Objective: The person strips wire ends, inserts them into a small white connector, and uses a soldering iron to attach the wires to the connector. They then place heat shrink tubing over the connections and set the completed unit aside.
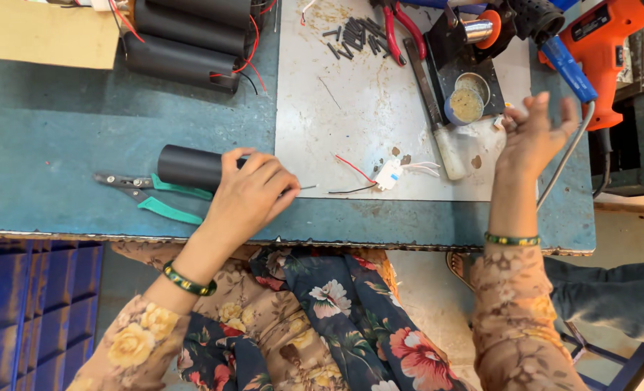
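Black cylinder (191,167) sits in left hand's (252,197) closed grip; right hand (532,137) hovers spread.

Left hand (252,194) closed over the end of a black cylinder (190,167) lying on the blue bench (54,130), teal-handled pliers (155,195) just beside it. Right hand (533,136) raised, fingers spread, holding nothing, over the grey mat (358,108) near the small white connector (389,174) with its wires

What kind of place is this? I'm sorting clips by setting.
Probably a small electronics assembly workbench. A soldering iron sits in its stand beside a flux tin, black battery packs with wires are stacked behind, and the left hand rests on a black cylinder.
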